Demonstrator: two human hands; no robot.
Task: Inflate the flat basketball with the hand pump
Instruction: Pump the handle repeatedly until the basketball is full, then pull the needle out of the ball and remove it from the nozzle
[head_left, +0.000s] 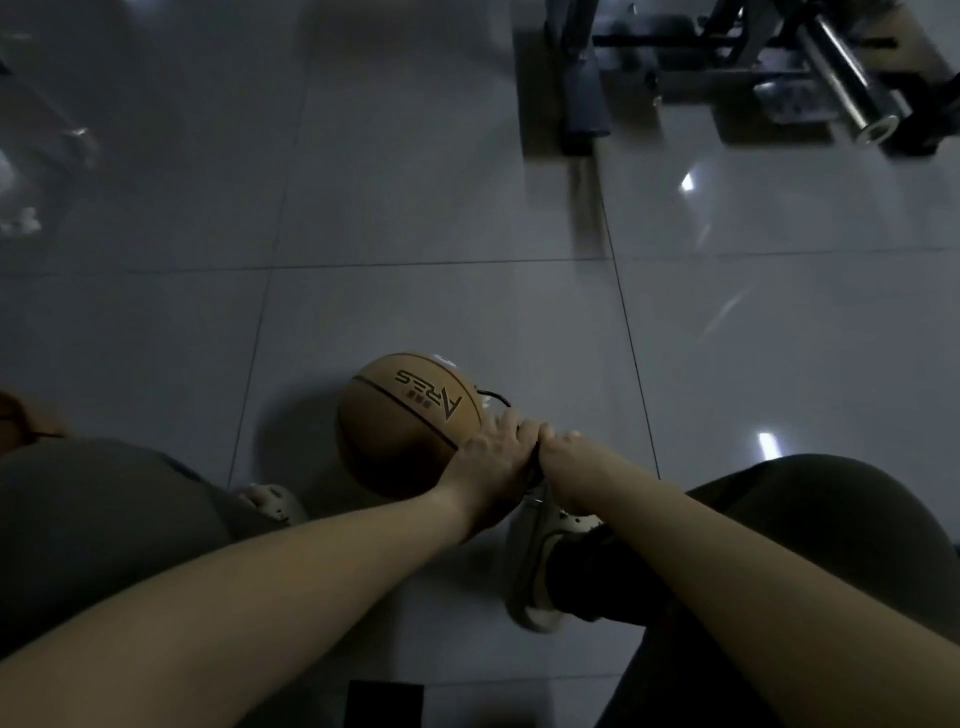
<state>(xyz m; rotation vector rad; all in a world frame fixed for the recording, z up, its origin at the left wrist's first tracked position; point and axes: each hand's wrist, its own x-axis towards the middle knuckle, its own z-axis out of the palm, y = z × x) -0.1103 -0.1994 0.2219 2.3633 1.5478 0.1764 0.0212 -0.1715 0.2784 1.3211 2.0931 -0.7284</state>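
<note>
Two hands, left hand (491, 460) and right hand (560, 451), grip side by side a pump handle hidden beneath them, just beside the basketball (410, 421) on the tiled floor (441, 301). Step judged: pumping, black hose (494, 398) at ball; next calls for a straight, steady push down. Ball lettering: "ARES", upside down from here

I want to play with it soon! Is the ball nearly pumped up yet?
Looks done: the thin black hose already reaches the basketball, which looks round, not squashed. In hand: the left hand and right hand grip the pump beside the ball. Left: probably more pumping, then pulling the hose out. How firm the ball is, the picture cannot tell.
</note>
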